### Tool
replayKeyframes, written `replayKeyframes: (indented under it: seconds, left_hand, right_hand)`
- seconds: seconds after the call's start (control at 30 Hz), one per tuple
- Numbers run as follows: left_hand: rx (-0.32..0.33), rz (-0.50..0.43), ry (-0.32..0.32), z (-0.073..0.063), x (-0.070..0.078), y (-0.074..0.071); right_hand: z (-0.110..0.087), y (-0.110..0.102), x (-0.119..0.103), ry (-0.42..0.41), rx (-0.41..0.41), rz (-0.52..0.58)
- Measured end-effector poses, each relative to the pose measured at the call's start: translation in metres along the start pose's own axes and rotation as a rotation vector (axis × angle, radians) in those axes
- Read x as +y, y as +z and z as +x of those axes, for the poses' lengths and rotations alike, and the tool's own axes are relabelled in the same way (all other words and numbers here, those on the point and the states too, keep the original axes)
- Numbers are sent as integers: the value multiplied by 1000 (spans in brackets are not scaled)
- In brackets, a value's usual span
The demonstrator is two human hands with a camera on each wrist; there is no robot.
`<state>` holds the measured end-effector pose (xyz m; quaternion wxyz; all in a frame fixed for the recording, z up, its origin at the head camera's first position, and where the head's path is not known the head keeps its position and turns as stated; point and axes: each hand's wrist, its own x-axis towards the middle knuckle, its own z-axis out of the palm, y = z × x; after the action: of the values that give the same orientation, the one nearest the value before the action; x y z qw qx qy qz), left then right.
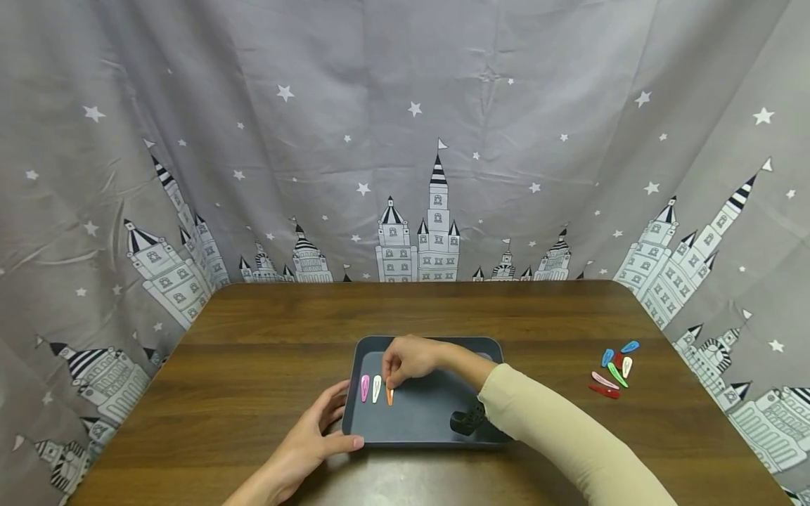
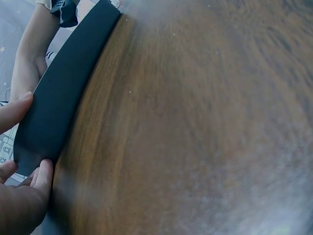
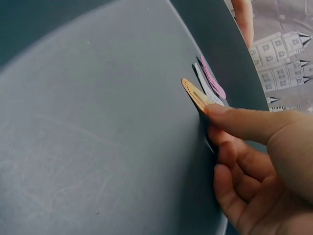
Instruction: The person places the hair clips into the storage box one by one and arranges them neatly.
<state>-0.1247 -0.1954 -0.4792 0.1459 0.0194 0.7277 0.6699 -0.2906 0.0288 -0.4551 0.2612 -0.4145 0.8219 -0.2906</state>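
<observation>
Orange hair clip, tapered, finger-pinched, lightly scratched grey tray

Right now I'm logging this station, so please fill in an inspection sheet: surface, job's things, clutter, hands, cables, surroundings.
Surface: brown wooden table, gray tray on it.
Job's things: pink clip, white clip and orange clip, side by side in the tray; loose clips grouped to its right.
Clutter: nothing seen.
Hands: left hand holds the tray's near left corner; right hand pinches the orange clip.
Cables: nothing seen.
Surroundings: gray curtain printed with castles and stars.
</observation>
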Motion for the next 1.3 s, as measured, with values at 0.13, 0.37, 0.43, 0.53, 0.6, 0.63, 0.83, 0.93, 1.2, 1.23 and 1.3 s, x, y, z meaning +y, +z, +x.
replayKeyframes:
  seconds: [0.13, 0.37, 0.43, 0.53, 0.6, 0.63, 0.83, 0.93, 1.2, 1.23, 1.3]
  left_hand:
    - [3, -3, -3, -1, 0, 0]
    - [5, -7, -7, -1, -1, -1]
    - [10, -3, -10, -1, -1, -2]
    - [12, -2, -12, -1, -1, -2]
    - [11, -1, -11, -1, -1, -1]
    - [8, -4, -10, 0, -1, -1]
    - [-6, -11, -2, 0, 0, 0]
    - [-4, -12, -2, 0, 1, 0]
    - [-8, -18, 1, 1, 0, 1]
    - [-8, -19, 3, 1, 0, 1]
    - [-6, -21, 4, 1, 0, 1]
  right_hand:
    - [0, 0, -2, 4, 27, -77]
    - [1, 2, -4, -8, 31, -83]
    - [1, 2, -4, -12, 27, -76]
    - [1, 2, -4, -17, 24, -70]
    - [1, 2, -3, -12, 24, -62]
    - [1, 2, -3, -11, 25, -58]
    - [-1, 0, 0, -18, 31, -47]
    - [-3, -1, 1, -26, 30, -37]
    - [-8, -6, 3, -41, 18, -7]
    - [-8, -7, 3, -41, 18, -8]
    - [-10, -8, 4, -44, 17, -7]
